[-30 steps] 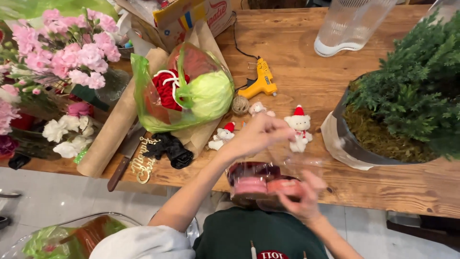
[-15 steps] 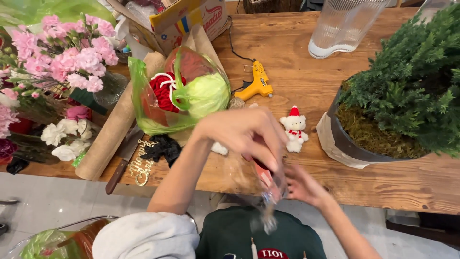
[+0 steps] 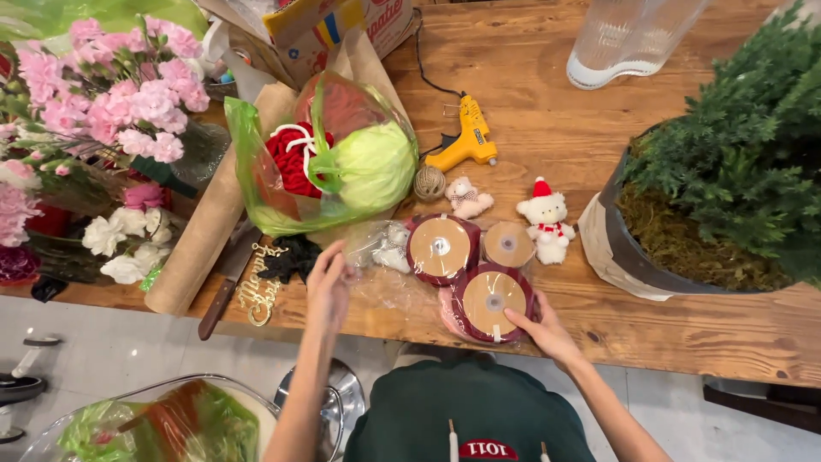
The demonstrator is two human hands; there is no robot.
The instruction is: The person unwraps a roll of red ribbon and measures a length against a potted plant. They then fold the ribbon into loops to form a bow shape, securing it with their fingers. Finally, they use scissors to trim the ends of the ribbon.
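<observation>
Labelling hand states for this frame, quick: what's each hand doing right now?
Left hand: open, fingertips on the clear crinkled plastic bag, gripping nothing.
Right hand: open, fingers resting on the nearest dark red ribbon spool with tan cardboard face.

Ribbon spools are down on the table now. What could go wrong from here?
The nearest ribbon spool under the right hand lies close to the table edge; a nudge might tip it off. The clear plastic bag at the left hand lies partly under the spools, so tugging it may drag them and the small white bear.

Glossy clear plastic bag (image 3: 389,274); matt cardboard-faced ribbon spools (image 3: 492,299); grainy wood table (image 3: 684,329).
</observation>
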